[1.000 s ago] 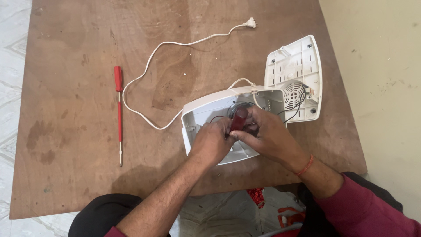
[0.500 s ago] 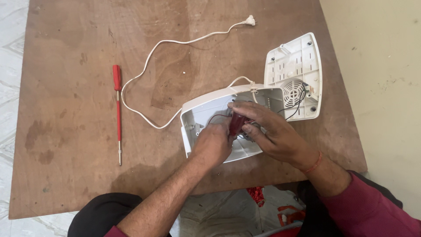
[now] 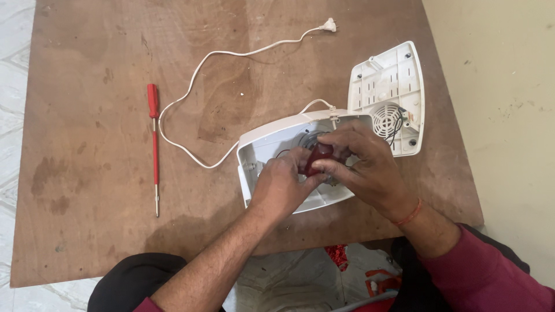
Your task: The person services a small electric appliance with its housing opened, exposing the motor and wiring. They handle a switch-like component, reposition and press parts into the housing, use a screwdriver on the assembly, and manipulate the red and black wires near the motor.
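An opened white plastic appliance housing point(image 3: 263, 147) lies on the brown wooden table point(image 3: 87, 115). Both my hands work inside it. My left hand point(image 3: 283, 185) and my right hand point(image 3: 364, 167) meet over a small dark red part point(image 3: 318, 159) and both grip it with the fingertips. What lies under the hands inside the shell is hidden. The housing's white cover point(image 3: 390, 95), with a round grille and black wires, lies just beyond it to the right.
A white power cord point(image 3: 196, 75) loops from the housing across the table to a plug point(image 3: 328, 24) at the far edge. A red screwdriver point(image 3: 154, 138) lies to the left. Pale floor shows to the right, and red items under the table's near edge.
The hands have shifted slightly inside the housing, and the dark red part now shows more plainly between the fingertips. Nothing else on the table has moved.
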